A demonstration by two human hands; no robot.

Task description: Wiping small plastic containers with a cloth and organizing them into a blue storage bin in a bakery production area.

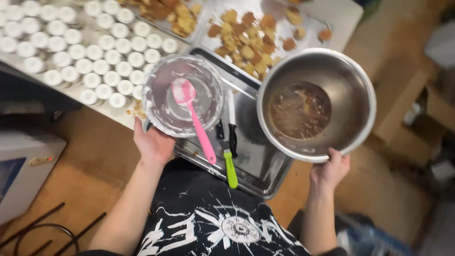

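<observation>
My left hand grips the near rim of a glass bowl smeared with white residue. A pink spatula lies in that bowl, its handle sticking out toward me. My right hand holds the near rim of a large steel bowl with brown, oily leftovers at the bottom. Both bowls hover over a steel tray that carries a black-handled knife and a green-handled tool.
Several small white-lidded jars stand in rows at the left of the counter. Two trays of browned round pieces lie at the back. A white appliance sits at lower left above the wooden floor.
</observation>
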